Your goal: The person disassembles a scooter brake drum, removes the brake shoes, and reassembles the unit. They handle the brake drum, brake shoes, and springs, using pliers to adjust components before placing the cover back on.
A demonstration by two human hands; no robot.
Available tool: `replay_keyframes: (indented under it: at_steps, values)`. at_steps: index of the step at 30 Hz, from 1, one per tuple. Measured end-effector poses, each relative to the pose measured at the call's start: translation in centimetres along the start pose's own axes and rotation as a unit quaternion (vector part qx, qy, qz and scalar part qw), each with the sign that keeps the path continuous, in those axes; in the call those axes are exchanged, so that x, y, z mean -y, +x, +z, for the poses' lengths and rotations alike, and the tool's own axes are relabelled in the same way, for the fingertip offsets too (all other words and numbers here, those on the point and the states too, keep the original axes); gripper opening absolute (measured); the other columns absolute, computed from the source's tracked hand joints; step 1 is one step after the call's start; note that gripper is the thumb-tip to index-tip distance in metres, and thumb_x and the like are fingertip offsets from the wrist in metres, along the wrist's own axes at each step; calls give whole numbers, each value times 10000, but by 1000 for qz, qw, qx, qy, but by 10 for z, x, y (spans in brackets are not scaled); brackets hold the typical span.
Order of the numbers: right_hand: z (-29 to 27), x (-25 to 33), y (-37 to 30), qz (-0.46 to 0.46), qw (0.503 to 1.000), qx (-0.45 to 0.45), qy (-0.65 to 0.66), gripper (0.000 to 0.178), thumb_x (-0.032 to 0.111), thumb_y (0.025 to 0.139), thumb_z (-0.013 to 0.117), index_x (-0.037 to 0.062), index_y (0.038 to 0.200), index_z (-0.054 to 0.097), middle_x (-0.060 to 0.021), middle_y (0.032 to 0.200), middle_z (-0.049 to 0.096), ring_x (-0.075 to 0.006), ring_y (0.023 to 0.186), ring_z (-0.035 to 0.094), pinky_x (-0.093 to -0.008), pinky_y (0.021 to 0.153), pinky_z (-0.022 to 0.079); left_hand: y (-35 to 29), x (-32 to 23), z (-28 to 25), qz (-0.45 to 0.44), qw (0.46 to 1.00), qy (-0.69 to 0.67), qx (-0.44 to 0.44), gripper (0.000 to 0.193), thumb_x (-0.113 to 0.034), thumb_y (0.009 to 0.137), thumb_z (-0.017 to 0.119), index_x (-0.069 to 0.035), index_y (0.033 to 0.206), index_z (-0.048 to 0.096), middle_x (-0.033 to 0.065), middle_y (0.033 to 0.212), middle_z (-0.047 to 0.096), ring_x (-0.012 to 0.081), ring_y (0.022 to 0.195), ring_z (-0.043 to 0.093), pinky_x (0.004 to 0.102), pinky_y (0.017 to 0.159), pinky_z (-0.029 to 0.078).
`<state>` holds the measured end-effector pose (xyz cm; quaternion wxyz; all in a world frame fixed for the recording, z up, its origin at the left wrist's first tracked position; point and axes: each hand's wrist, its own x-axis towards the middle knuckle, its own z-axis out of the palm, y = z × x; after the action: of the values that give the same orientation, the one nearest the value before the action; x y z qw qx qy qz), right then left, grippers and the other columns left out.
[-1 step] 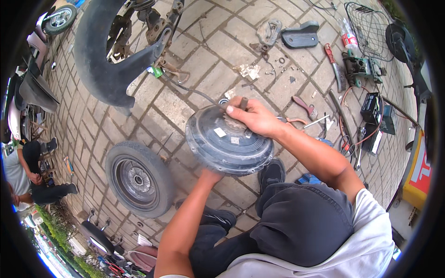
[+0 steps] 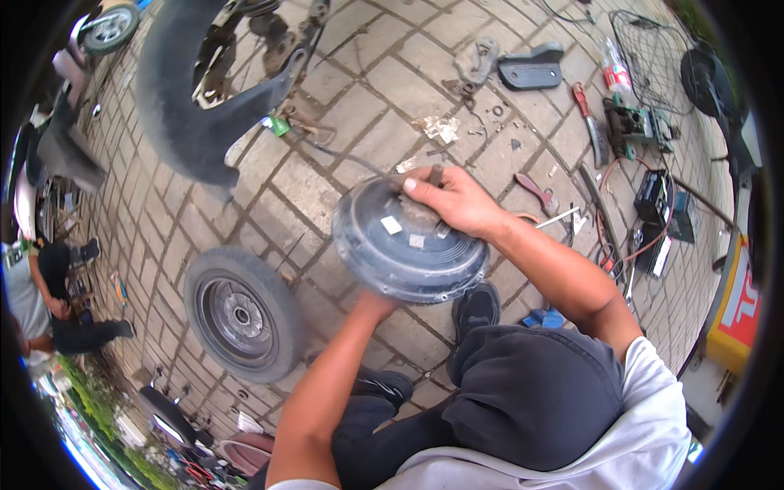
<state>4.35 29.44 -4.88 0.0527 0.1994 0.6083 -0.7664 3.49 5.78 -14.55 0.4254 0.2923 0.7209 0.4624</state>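
Note:
A round dark hub motor (image 2: 412, 265) is held tilted above the paving in front of me. Its flat face carries small pale stickers, and a short axle (image 2: 436, 175) sticks out of the middle. My right hand (image 2: 457, 202) is closed around the hub at the axle, thumb lying across the face. From below, my left hand (image 2: 376, 305) supports the motor; its fingers are hidden behind the disc. A black cable (image 2: 351, 160) runs from the hub toward the vehicle's rear part.
A tyred wheel (image 2: 242, 314) lies at left; a black mudguard (image 2: 175, 106) stands beyond it. Right, on the paving, are a red-handled knife-like tool (image 2: 590, 122), a bottle (image 2: 616, 73), a wire basket (image 2: 651, 59) and batteries (image 2: 653, 193). A seated person (image 2: 49, 298) is far left.
The hub motor and my right hand have shifted slightly to the right in the picture, and the disc's tilt has changed a little. Both hands stay on it.

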Motion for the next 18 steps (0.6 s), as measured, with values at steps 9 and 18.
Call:
replay_keyframes:
  at_steps: [9, 18]
  values:
    - [8, 34, -4, 1, 988, -82, -127, 333, 271, 999, 589, -36, 973, 714, -4, 781, 647, -65, 700, 526, -252, 630, 431, 36, -26, 5, 15, 998, -52, 33, 438, -183, 848, 745, -52, 1252, 638, 138, 1309, 627, 263, 1226, 549, 389, 1074, 421]
    - [61, -13, -9, -201, 948, -8, -249, 165, 87, 950, 615, -51, 1018, 675, -132, 1037, 682, -235, 968, 636, -334, 894, 475, -43, 22, -31, -107, 980, 56, -159, 382, -200, 922, 622, 2, 1247, 606, 222, 1240, 635, 354, 1153, 590, 405, 1026, 444]
